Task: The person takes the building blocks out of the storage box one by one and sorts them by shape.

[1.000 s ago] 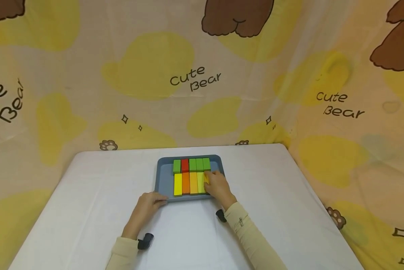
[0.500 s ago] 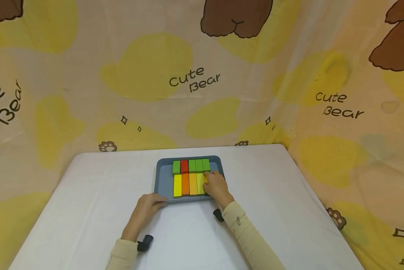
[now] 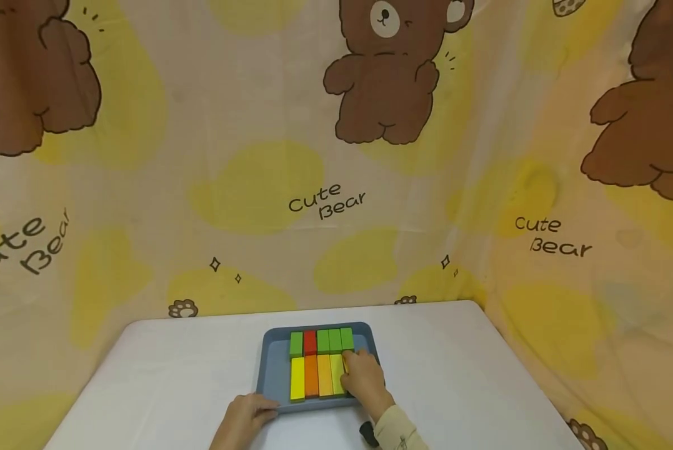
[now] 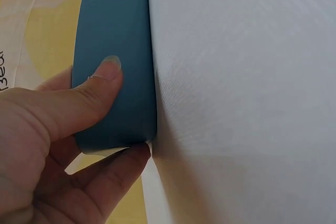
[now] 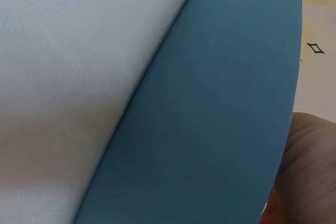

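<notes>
A blue-grey tray (image 3: 272,375) holds two rows of coloured blocks. At its front left corner my left hand (image 3: 245,419) grips the edge; in the left wrist view the thumb (image 4: 107,72) presses the outer wall and fingers wrap the corner. My right hand (image 3: 367,381) pinches a yellow-orange block (image 3: 345,361) at the front row's right end, mostly hidden by the fingers. Left of it lie a lime block (image 3: 337,375), an amber block (image 3: 324,375), an orange block (image 3: 310,376) and a yellow block (image 3: 297,378). Behind stand a red block (image 3: 310,342) and several green blocks (image 3: 335,340).
The tray stands on a table with a white cloth (image 3: 443,362). A bear-print curtain (image 3: 246,181) encloses the back and sides. Inside the tray, bare floor shows left of the blocks. A black wrist camera (image 3: 368,433) sits under the right wrist.
The head view has tilted upward, so tray, table and hands appear lower. Both hands keep their places on the tray and the block, and the blocks' arrangement looks the same.
</notes>
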A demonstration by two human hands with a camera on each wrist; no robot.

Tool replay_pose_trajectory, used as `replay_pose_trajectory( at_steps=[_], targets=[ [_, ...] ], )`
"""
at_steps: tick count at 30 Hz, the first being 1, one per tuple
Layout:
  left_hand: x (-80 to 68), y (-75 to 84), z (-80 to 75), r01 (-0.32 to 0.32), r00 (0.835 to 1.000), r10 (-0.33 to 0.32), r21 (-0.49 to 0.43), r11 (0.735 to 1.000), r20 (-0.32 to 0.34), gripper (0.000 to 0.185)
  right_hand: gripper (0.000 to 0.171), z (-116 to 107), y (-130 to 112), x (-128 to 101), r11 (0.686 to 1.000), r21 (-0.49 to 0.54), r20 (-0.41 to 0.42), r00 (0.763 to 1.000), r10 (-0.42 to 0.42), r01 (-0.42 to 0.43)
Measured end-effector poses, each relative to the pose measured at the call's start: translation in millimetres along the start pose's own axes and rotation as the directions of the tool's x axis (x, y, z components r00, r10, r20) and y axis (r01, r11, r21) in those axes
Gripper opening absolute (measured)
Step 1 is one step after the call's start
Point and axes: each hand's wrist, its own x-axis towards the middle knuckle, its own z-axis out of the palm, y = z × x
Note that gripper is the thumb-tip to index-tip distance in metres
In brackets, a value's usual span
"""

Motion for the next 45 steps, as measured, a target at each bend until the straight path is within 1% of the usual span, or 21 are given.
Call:
replay_pose_trajectory(
  at_steps=[5, 12, 17, 22, 27, 31, 36, 41, 45],
  targets=[
    [-2.0, -1.6, 2.0, 0.008, 1.0, -0.008, 0.001, 1.0, -0.014, 0.01, 0.038, 1.5, -2.2, 0.8, 1.0, -0.012, 0.017, 1.0, 0.019, -0.019],
    [-2.9, -2.2, 4.1, 0.002, 1.0, -0.002, 0.004, 1.0, -0.003, 0.012, 0.039, -0.1, -0.9, 0.8, 0.999, -0.019, 0.046, 0.999, 0.029, -0.029],
    [-3.7, 1.1, 3.4, 0.011, 0.999, -0.01, 0.014, 1.0, -0.036, 0.011, 0.043, -5.2, -1.2, -0.5, 1.0, -0.015, 0.041, 0.999, 0.006, -0.005],
    [-4.2, 2.2, 3.5, 0.01, 0.999, -0.008, 0.034, 0.999, -0.049, 0.01, 0.042, -15.4, -2.1, -2.6, 1.0, -0.022, 0.035, 0.999, -0.001, 0.002],
    [-4.2, 2.9, 4.8, 0.018, 0.998, -0.015, 0.042, 0.999, -0.06, 0.009, 0.043, -33.5, 1.3, -3.1, 1.0, 0.013, 0.0, 1.0, -0.004, 0.004],
    [-3.0, 4.1, 4.1, 0.039, 0.997, -0.037, 0.027, 0.999, -0.065, 0.01, 0.046, -50.1, 9.2, 3.5, 0.999, 0.049, -0.026, 1.0, 0.009, -0.008],
    [-1.4, 4.6, 2.7, 0.055, 0.996, -0.053, 0.024, 0.998, -0.074, 0.01, 0.046, -65.4, 25.6, 16.4, 0.997, 0.052, -0.037, 0.998, 0.053, -0.051],
    [-2.2, 4.1, 3.2, 0.053, 0.997, -0.051, 0.031, 0.998, -0.058, 0.01, 0.047, -70.4, 46.8, 22.9, 0.996, 0.043, -0.027, 0.996, 0.082, -0.081],
    [-2.2, 4.7, 3.7, 0.056, 0.997, -0.054, 0.026, 0.998, -0.058, 0.01, 0.045, -68.6, 64.7, 28.0, 0.997, 0.02, -0.034, 0.997, 0.069, -0.068]
  ],
)
